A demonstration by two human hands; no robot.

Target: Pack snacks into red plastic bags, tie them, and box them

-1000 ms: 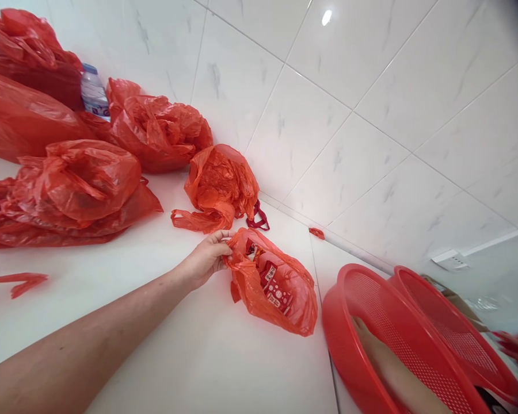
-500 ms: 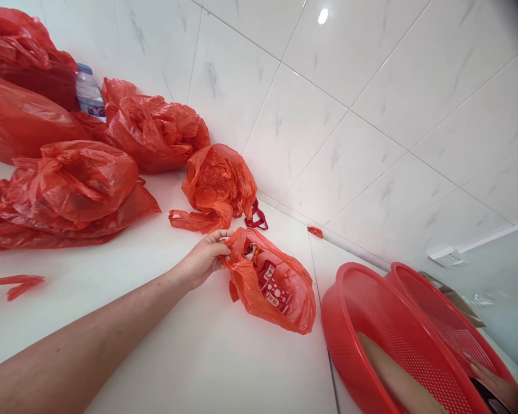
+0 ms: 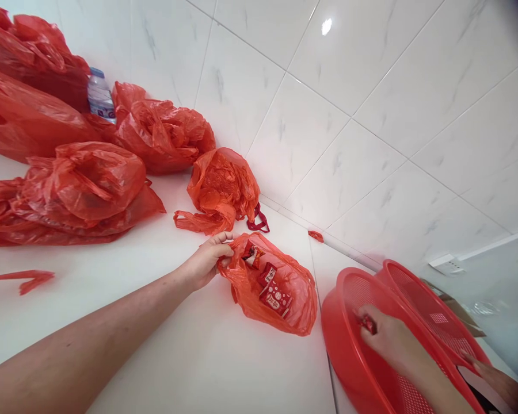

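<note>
My left hand (image 3: 207, 261) pinches the rim of an open red plastic bag (image 3: 293, 305) lying on the white counter (image 3: 164, 345). Small red packets (image 3: 275, 298) show inside the bag. My right hand (image 3: 382, 333) rises out of a red plastic sieve basket (image 3: 349, 356) at the lower right, fingers closed around a small red item (image 3: 368, 325).
Several filled red plastic bags (image 3: 82, 184) crowd the counter's left and back, with a water bottle (image 3: 100, 99) among them. A second red basket (image 3: 431, 316) sits nested behind the first. A red strip (image 3: 26, 279) lies at the left. White tiled wall (image 3: 349, 115) behind.
My right hand has come up from the bottom of the red basket holding a small red item. My left hand still grips the bag rim, which has shifted slightly.
</note>
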